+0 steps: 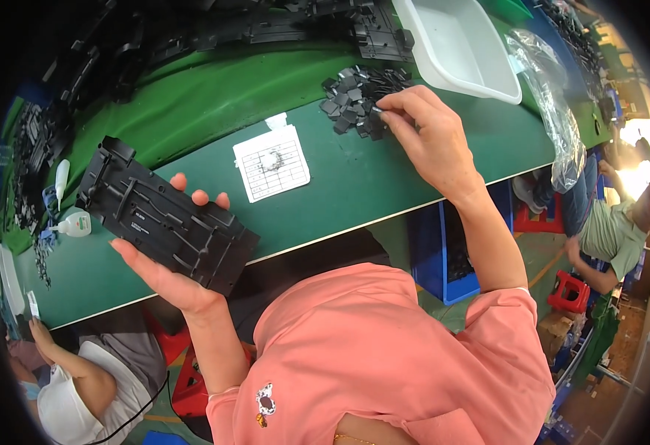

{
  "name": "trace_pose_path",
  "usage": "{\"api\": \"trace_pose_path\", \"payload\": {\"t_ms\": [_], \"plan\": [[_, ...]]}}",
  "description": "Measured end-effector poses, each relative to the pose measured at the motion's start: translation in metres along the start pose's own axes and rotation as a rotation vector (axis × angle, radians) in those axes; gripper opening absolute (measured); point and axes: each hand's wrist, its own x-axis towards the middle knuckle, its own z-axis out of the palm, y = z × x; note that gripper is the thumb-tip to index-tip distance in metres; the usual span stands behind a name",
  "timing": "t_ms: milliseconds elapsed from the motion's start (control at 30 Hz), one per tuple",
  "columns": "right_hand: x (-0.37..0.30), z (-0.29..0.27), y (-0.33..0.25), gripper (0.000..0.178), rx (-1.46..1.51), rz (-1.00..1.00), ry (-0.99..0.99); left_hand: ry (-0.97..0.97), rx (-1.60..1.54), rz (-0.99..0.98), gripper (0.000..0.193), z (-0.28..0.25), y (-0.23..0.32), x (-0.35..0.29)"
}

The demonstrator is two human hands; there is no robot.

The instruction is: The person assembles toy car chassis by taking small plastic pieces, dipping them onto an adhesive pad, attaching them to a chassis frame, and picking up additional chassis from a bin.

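My left hand (180,289) holds a long black molded plastic housing (158,215) from below. Its thumb lies along the near side and fingertips show over the far side. The ribbed inner face of the housing is turned up, tilted above the table's front edge. At the far middle of the table, my right hand (432,137) has thumb and forefinger pinched together on a small black plastic piece (377,110). That piece is at the right edge of a heap of similar small black pieces (347,96). My fingers partly hide it.
A printed paper sheet (254,185) with a pale lump on it lies mid-table. Behind are a white plastic tub (514,89), a clear plastic bag (551,104) and large black moldings (380,37). Small bottles (77,225) stand left. Other people sit at both sides; a blue crate (432,259) is below.
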Motion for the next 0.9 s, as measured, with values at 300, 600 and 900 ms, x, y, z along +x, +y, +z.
{"api": "trace_pose_path", "payload": {"t_ms": [300, 600, 900], "plan": [[0.016, -0.009, 0.003, 0.018, -0.031, 0.045, -0.298, 0.014, 0.036, -0.014, 0.079, 0.001, -0.001, -0.001], [0.009, 0.008, 0.008, 0.01, -0.18, -0.246, -0.007, 0.01, 0.025, -0.024, 0.079, 0.002, -0.003, 0.0], [0.006, -0.005, -0.015, 0.011, 0.73, 0.43, -0.181, -0.004, 0.024, -0.02, 0.08, 0.0, -0.002, 0.0]]}}
